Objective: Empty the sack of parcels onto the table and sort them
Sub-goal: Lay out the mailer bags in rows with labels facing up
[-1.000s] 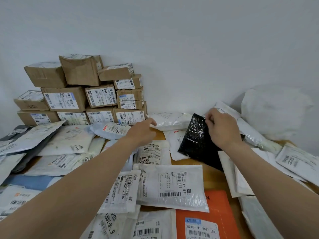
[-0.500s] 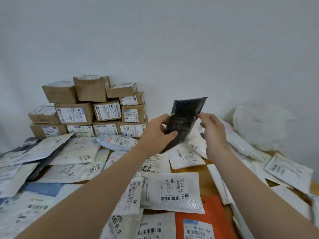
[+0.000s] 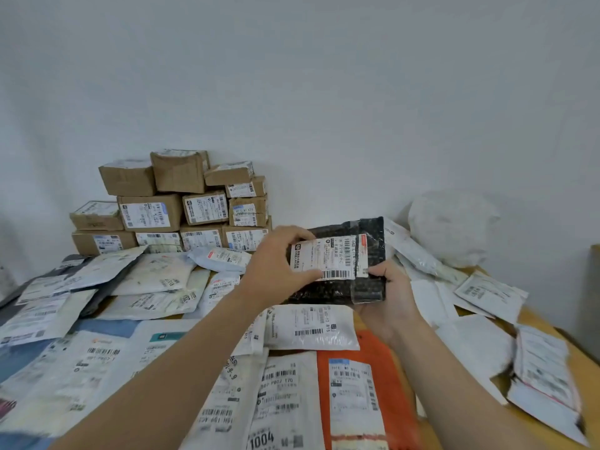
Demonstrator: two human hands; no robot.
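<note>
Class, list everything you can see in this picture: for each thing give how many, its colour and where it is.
cardboard boxes: about a dozen, brown, stacked back left against the wall
black parcel: one, black, held up at centre
orange parcel: one, orange, near edge
mailers: many, white and grey, spread over the table
sack: one, white, back right
table: one, wooden, under everything
left hand: one, grips the black parcel's left end
right hand: one, holds its right end
</note>
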